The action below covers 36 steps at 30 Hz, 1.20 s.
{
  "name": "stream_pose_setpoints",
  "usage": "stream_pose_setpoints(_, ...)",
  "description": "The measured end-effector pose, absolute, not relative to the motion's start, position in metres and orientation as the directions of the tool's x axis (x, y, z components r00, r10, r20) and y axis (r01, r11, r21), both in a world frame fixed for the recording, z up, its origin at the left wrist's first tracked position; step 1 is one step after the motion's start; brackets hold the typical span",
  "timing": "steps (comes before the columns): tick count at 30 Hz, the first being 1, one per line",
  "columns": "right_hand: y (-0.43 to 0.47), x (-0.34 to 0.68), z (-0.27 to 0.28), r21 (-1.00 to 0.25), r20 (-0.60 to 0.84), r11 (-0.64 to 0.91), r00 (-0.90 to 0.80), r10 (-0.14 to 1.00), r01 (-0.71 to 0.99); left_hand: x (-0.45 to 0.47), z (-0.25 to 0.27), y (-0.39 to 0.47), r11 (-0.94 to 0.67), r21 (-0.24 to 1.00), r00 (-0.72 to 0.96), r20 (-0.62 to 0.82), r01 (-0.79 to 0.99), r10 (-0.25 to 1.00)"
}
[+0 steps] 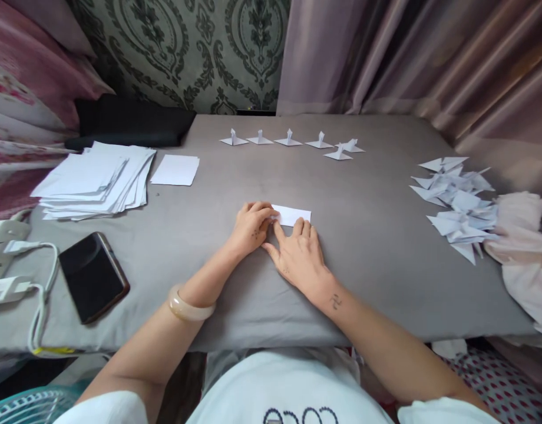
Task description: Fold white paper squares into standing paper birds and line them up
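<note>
A small white sheet of paper [293, 214], folded into a narrow rectangle, lies flat on the grey cloth in the middle of the table. My left hand [253, 228] covers its left end, with the fingers bent over the paper and partly hidden. My right hand [300, 253] rests along the near edge of the paper, palm down. Its fingers lie stretched out and the thumb is spread toward my left hand. Beyond them, several folded paper birds [289, 138] stand in a row near the far edge.
At the left are a stack of white paper [89, 176], a smaller pile of squares [176, 170], a phone [94, 277] and a power strip [6, 241] with cables. A heap of folded paper pieces [460, 200] sits at the right beside a pale cloth [522, 253].
</note>
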State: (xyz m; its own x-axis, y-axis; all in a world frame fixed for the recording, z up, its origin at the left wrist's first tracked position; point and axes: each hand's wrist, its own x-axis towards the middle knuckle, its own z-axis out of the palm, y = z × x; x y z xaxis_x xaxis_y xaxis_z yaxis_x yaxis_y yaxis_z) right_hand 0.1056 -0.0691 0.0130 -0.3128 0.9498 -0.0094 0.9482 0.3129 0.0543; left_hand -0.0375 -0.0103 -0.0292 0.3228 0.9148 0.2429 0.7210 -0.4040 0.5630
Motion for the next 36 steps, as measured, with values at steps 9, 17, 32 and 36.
stream_pose_setpoints(9,-0.071,0.124,0.007,-0.023,-0.009,0.301,-0.301,0.953,0.953,-0.044,-0.027,-0.008,-0.366,0.606,0.339,0.163,0.707,0.926)
stream_pose_setpoints(17,-0.074,0.157,0.010,-0.024,-0.011,0.334,-0.334,0.942,0.942,-0.052,-0.027,-0.004,-0.465,0.581,0.418,0.224,0.667,0.880)
stream_pose_setpoints(32,-0.060,0.181,0.023,-0.010,-0.013,0.429,-0.429,0.903,0.903,-0.002,0.005,-0.014,-0.612,0.292,0.609,0.112,0.735,0.785)
stream_pose_setpoints(36,-0.038,0.191,0.019,-0.307,0.011,0.261,-0.270,0.963,0.915,-0.003,-0.011,-0.005,-0.628,0.421,0.591,0.232,0.655,0.772)
